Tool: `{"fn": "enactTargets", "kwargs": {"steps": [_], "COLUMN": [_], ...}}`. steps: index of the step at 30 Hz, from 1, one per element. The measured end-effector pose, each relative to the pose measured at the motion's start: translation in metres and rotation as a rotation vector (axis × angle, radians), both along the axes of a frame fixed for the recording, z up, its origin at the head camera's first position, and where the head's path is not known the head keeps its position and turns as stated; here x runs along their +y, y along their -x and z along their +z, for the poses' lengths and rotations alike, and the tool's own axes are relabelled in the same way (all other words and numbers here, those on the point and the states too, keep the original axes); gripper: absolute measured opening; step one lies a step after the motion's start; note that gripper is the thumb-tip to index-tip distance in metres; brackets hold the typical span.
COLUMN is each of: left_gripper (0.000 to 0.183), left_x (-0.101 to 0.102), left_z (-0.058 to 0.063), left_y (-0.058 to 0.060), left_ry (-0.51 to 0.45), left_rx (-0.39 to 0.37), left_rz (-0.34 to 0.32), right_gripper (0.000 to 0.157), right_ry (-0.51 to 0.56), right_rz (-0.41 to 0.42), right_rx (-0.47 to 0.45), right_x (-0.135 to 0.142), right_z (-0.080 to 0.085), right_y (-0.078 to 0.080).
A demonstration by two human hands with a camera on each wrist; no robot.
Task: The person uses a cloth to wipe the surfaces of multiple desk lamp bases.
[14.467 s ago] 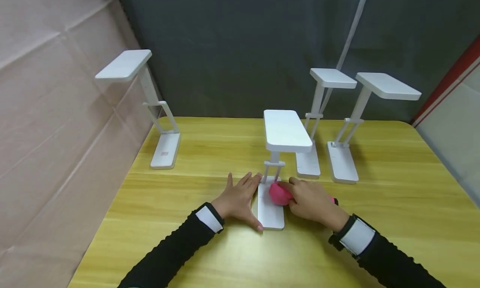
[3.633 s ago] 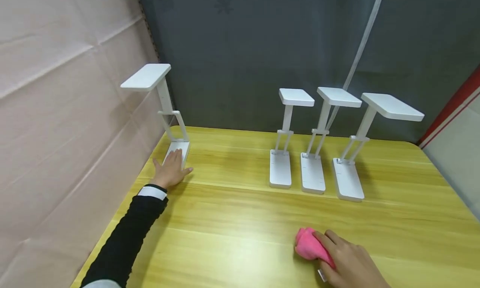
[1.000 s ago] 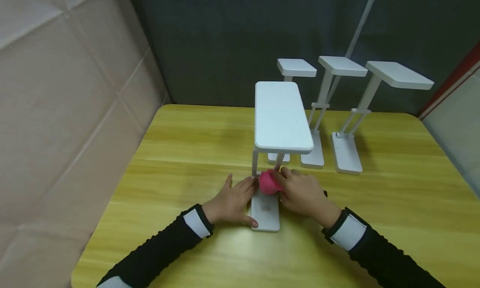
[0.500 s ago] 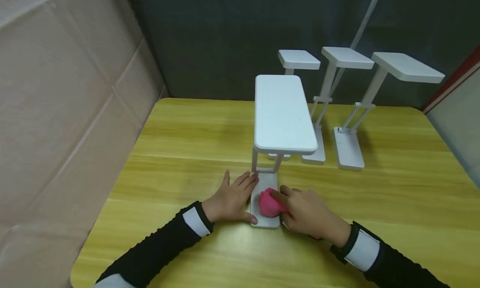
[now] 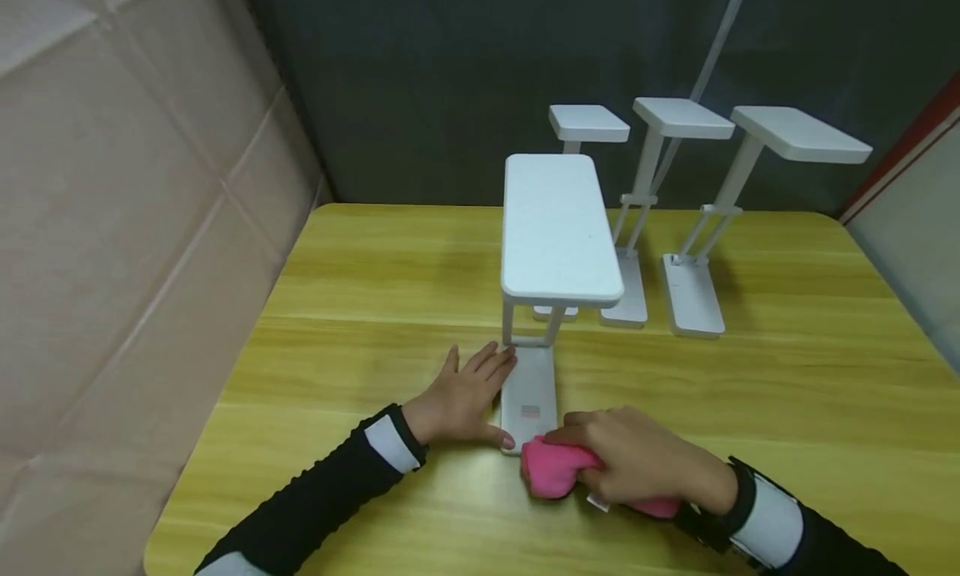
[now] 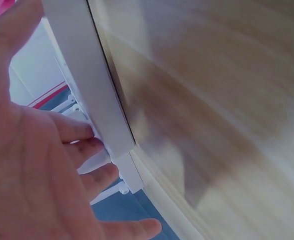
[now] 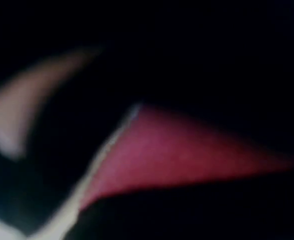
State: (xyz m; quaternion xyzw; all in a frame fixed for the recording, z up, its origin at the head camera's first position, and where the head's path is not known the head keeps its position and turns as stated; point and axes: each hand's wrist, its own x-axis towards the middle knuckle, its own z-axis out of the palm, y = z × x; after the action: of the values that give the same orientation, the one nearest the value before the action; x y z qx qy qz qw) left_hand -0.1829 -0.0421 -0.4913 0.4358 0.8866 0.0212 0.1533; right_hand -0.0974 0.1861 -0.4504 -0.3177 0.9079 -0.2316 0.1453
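A white folding stand (image 5: 558,226) with a flat rectangular top plate stands in front of me, and its base (image 5: 529,388) bears a small printed label. My left hand (image 5: 465,403) lies along the base's left side, fingers spread, thumb by the near corner. In the left wrist view, the fingertips of the left hand (image 6: 41,165) touch the side of the base (image 6: 89,70). Bunched in my right hand (image 5: 637,458) is a pink cloth (image 5: 553,469), held at the base's near edge. The right wrist view is mostly dark, with part of the cloth (image 7: 172,155) showing.
Behind stand more white stands: a left one (image 5: 588,124) partly hidden by the front stand, a middle one (image 5: 681,119) and a right one (image 5: 802,134). They share a wood-patterned table (image 5: 360,276). A pale sheet (image 5: 127,267) borders the left, a dark curtain (image 5: 442,92) the back.
The front stand came from the table's far left. Over the last second, my right hand has drawn the cloth from the base's rear to its near edge. My left hand stays in place.
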Motion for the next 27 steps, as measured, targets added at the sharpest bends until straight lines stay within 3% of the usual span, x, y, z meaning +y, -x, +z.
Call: {"fn": "enactTargets", "kwargs": {"steps": [2, 6, 9, 12, 15, 20, 27], "left_gripper": [0.108, 0.110, 0.110, 0.109, 0.110, 0.111, 0.113], "left_x": [-0.002, -0.006, -0.008, -0.007, -0.005, -0.006, -0.007], "left_z": [0.000, -0.001, -0.002, -0.004, -0.007, -0.009, -0.012], "left_y": [0.000, 0.001, 0.000, -0.001, -0.003, -0.004, -0.001], "left_ry": [0.002, -0.014, -0.020, -0.016, -0.019, -0.029, -0.059], "left_rx": [0.000, -0.023, -0.040, -0.038, -0.038, -0.043, -0.033], "left_rz": [0.004, 0.028, 0.031, 0.023, 0.023, 0.045, 0.043], "right_gripper": [0.045, 0.047, 0.049, 0.051, 0.055, 0.051, 0.047], "right_ry": [0.022, -0.017, -0.155, -0.343, -0.465, -0.498, -0.336], "right_rz": [-0.010, -0.079, -0.126, -0.166, -0.178, -0.087, 0.063], "right_rx": [0.066, 0.308, 0.478, 0.562, 0.550, 0.487, 0.497], "right_x": [-0.001, -0.012, -0.024, -0.035, -0.039, -0.039, -0.038], "right_z": [0.006, 0.008, -0.001, -0.012, -0.022, -0.021, -0.022], "right_y": [0.010, 0.037, 0.052, 0.059, 0.059, 0.049, 0.028]}}
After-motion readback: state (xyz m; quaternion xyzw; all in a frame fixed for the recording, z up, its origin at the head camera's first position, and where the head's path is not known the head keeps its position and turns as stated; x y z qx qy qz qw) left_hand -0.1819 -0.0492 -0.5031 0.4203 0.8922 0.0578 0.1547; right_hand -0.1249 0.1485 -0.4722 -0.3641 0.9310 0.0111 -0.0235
